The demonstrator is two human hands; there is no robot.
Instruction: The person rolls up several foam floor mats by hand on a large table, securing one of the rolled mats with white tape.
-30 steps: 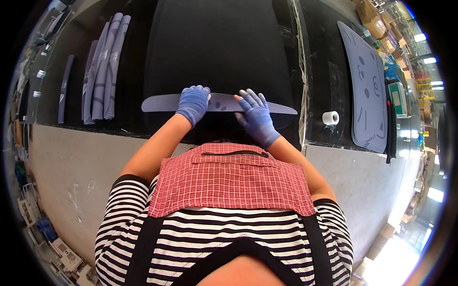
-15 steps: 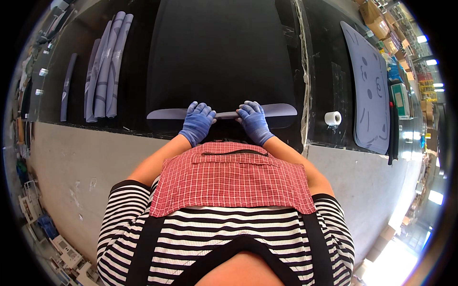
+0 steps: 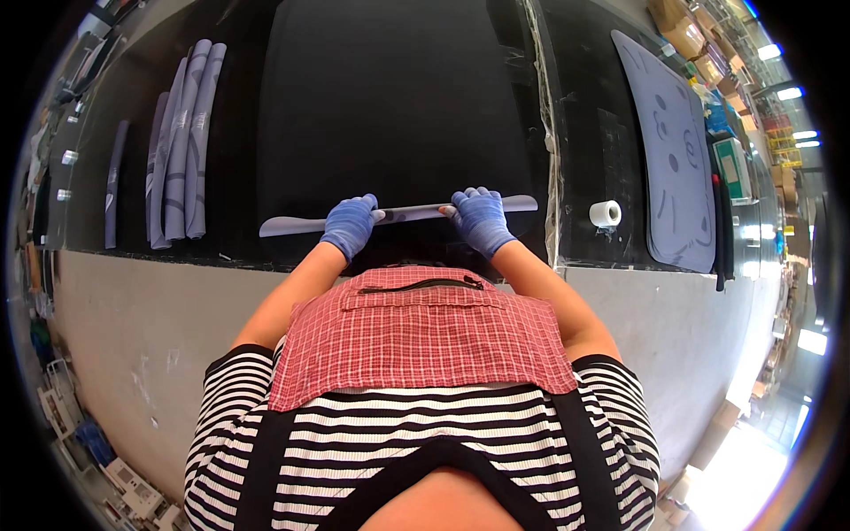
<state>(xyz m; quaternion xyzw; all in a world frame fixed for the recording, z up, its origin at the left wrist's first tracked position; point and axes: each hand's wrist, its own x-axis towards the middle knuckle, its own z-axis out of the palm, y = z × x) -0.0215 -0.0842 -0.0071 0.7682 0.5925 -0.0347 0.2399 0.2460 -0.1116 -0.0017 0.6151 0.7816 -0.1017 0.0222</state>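
A large mat (image 3: 398, 106) lies black side up in front of me. Its near edge is curled over into a narrow roll (image 3: 413, 213) that shows a grey-purple patterned face. My left hand (image 3: 351, 224), in a blue work glove, is closed over the left part of this roll, with the thumb toward the middle. Gloved the same way, my right hand (image 3: 481, 219) grips the roll's right part. Between the two hands a stretch of the roll is bare, and both its ends stick out past them.
Several rolled grey-purple mats (image 3: 186, 146) lie at the left, with a thinner roll (image 3: 115, 186) beside them. To the right, past a seam in the black table (image 3: 580, 133), are a white tape roll (image 3: 606, 214) and a flat mat with drawn markings (image 3: 673, 155). Boxes (image 3: 686, 35) stand far right.
The near edge has curled from flat-looking end flaps into a more even roll. My hands have moved a little farther apart along it. The whole view has shifted slightly.
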